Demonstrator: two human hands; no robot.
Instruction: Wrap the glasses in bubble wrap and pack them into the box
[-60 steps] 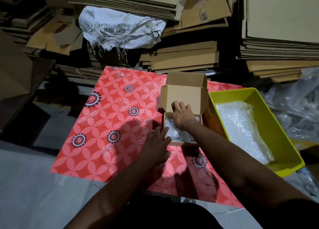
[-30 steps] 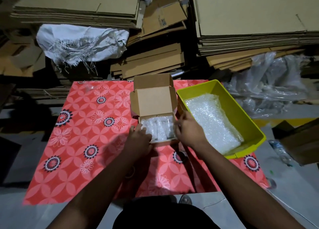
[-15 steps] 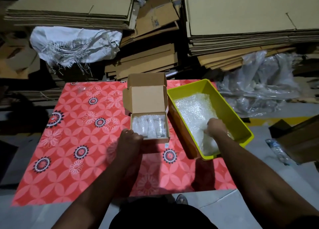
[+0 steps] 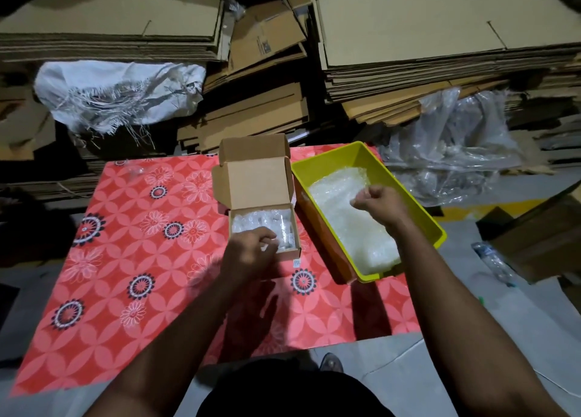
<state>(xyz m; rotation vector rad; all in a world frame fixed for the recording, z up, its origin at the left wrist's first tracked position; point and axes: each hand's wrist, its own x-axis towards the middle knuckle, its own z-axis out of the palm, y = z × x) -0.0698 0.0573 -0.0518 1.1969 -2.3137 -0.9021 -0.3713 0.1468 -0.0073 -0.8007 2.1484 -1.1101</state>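
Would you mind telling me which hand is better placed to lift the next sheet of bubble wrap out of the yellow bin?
The right hand. It is over the bin, fingers curled on the bubble wrap. The left hand is at the box, on the wrapped glasses.

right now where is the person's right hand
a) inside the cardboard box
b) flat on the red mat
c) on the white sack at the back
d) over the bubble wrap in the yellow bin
d: the right hand is above the yellow bin, its fingers pinching the bubble wrap in it, while the left hand is at the near edge of the cardboard box.
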